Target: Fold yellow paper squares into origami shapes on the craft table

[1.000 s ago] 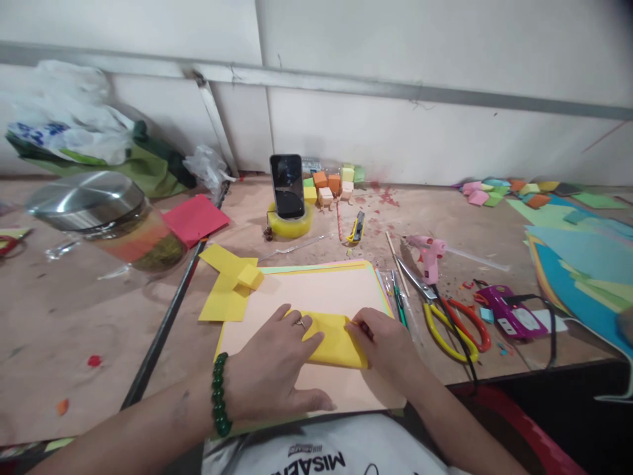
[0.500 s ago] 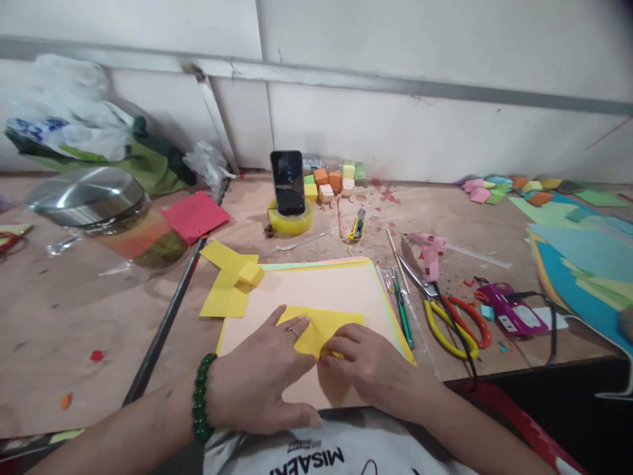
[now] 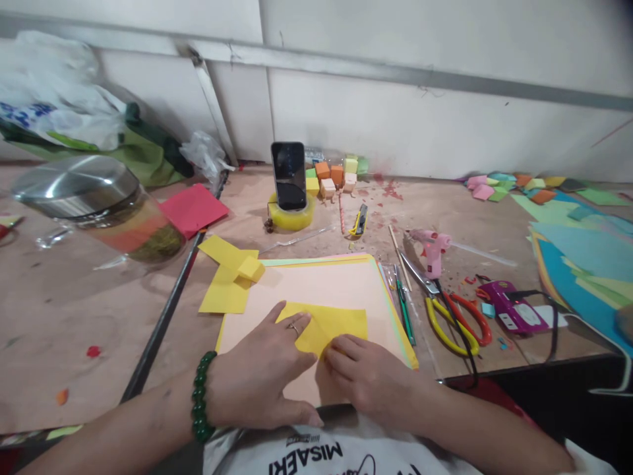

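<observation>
Nearer than the paper stack (image 3: 316,284), white shirt (image 3: 346,442) apparently lettered "MISAERI", script cut off, atop the stack, yellow sheet (image 3: 341,320) under left hand (image 3: 264,373), fingers spread, right hand (image 3: 368,373) with fingertips hidden, grip unclear

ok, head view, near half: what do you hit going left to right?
Orange scrap, red scrap, green bracelet, left hand, right hand, scissors, purple device. Left out: yellow sheet, overlapped by both hands.
</observation>
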`<state>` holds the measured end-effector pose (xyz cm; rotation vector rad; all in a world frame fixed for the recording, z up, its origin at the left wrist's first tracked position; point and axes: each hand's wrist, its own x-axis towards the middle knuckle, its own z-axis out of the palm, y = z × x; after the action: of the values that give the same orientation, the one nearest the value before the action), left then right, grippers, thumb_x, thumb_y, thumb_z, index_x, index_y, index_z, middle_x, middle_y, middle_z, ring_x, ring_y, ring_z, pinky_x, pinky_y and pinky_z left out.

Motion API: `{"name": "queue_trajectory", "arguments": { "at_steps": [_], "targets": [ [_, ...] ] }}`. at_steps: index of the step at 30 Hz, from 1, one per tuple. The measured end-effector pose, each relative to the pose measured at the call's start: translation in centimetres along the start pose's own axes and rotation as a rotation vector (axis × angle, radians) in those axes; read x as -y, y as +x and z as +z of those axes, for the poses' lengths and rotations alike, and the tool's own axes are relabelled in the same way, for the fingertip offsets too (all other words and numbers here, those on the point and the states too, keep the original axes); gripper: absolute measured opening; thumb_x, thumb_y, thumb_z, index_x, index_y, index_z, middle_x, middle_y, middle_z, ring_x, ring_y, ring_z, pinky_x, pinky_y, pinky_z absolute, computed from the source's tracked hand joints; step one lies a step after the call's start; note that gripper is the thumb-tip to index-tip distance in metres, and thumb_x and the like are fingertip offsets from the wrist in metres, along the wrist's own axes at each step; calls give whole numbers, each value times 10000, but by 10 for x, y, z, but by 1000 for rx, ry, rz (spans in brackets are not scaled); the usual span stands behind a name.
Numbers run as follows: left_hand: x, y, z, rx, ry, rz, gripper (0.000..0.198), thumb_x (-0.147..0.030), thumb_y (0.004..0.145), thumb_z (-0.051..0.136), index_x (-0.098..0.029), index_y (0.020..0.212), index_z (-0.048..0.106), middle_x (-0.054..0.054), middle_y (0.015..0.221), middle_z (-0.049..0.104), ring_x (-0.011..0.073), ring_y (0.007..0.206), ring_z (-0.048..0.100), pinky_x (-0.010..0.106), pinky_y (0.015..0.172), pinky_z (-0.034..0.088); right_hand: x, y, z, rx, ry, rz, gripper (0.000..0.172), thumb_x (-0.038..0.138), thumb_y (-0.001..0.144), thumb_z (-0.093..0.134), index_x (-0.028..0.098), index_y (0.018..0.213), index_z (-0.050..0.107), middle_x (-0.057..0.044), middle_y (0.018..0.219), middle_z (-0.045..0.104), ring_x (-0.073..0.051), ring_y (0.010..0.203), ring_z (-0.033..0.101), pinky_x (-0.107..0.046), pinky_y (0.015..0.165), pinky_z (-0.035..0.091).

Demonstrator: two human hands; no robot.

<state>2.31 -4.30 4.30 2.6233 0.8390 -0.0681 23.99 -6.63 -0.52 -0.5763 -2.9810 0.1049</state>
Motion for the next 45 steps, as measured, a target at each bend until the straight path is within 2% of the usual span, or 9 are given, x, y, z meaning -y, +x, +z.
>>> {"name": "queue_trajectory", "arguments": {
  "at_steps": [9,17,21,25,30,32,34,38,45],
  "targets": [
    [1,-1,2,7,-41,-22,545,-651,705,667,-166,942,744,256,1248,603,404,1253,488,644,1066,269,3,-35,-3,-51,64,124,126,150,922,531,151,895,654,-105,919,654,-213,873,561,-378,778,498],
    [2,-10,5,12,-22,-84,567,-683,690,661,-208,994,728,230,1339,549,400,1289,458,646,1079,256,3,-46,-7,-196,237,207,343,107,979,298,87,968,640,-125,925,647,-207,870,554,-348,756,534],
    [10,-30,14,-57,46,-157,547,-692,662,679,-238,965,727,184,1345,562,420,1254,488,673,1044,289,1,-47,-1,-220,261,216,351,93,970,288,100,969,640,-116,918,656,-204,855,558,-343,745,533],
    [18,-55,21,-106,91,-181,627,-738,686,614,-246,1067,692,174,1324,582,399,1231,511,669,1015,321,1,-48,0,-243,267,225,338,71,955,296,105,967,631,-112,907,658,-197,849,562,-326,729,523],
    [4,-50,25,-272,172,-248,386,-544,835,573,-182,790,702,133,1054,687,337,1049,597,608,1027,342,2,-41,-1,-158,152,248,265,99,940,364,135,882,620,-97,818,622,-195,743,538,-311,629,475],
    [-6,-36,31,-298,154,-142,446,-556,840,573,-177,1052,675,134,1115,671,325,1095,575,576,1039,351,2,-34,-2,-108,79,240,204,120,931,416,132,920,619,-83,784,603,-197,709,521,-314,607,451],
    [-15,-22,40,-231,136,-26,662,-648,795,580,-166,1248,567,156,1252,615,320,1167,539,559,1062,338,1,-29,-4,-73,47,212,176,135,923,452,125,986,617,-75,780,599,-199,712,517,-319,620,448],
    [-21,-14,53,-154,124,-84,678,-645,790,591,-145,1246,552,147,1213,641,301,1128,566,539,1064,352,-3,-31,-5,-53,70,167,144,129,909,485,124,965,617,-80,825,615,-201,733,517,-326,643,459],
    [-9,-49,57,-325,233,-222,468,-521,897,503,-145,1159,599,124,1098,690,302,1017,607,555,1008,384,-3,-57,-2,-155,170,227,255,62,920,372,122,949,617,-114,921,648,-192,769,545,-318,643,487]
  ]
}}
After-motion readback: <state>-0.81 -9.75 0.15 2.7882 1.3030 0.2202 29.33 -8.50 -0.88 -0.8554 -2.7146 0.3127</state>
